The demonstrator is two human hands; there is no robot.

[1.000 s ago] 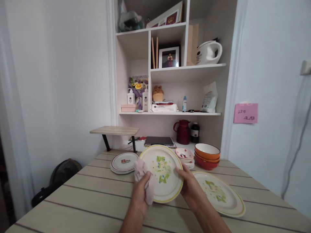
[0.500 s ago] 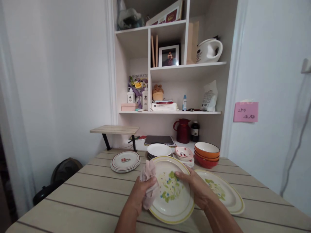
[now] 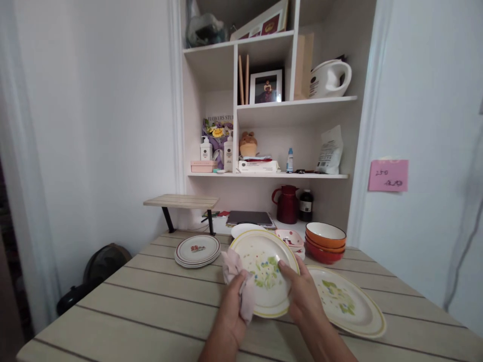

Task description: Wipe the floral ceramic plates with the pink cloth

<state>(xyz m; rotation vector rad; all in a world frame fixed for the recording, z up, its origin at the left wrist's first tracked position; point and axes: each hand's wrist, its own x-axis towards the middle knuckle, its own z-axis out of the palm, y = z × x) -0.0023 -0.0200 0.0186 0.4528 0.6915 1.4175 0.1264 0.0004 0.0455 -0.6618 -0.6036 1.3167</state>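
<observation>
Between my hands a cream plate (image 3: 264,301) with a yellow rim and a green leaf and flower pattern is held up, tilted toward me above the table. My left hand (image 3: 233,309) is closed around a pale pink cloth (image 3: 247,296), which is pressed against the plate's left edge. On the opposite side my right hand (image 3: 302,289) grips the plate, thumb on its face and fingers hidden behind. A larger oval platter (image 3: 366,306) with the same pattern lies on the table by my right forearm.
On the wooden table (image 3: 151,306) stand stacked small plates (image 3: 198,250), white plates (image 3: 245,230), pink-dotted dishes (image 3: 290,237) and orange and red bowls (image 3: 325,244). A small raised shelf (image 3: 181,201) is at the back left. A red jug (image 3: 287,205) and dark bottle (image 3: 306,205) stand behind.
The held plate has risen and tilted further back, covering more of the dishes behind it. My left hand and the cloth have shifted right; my right hand stays on the rim.
</observation>
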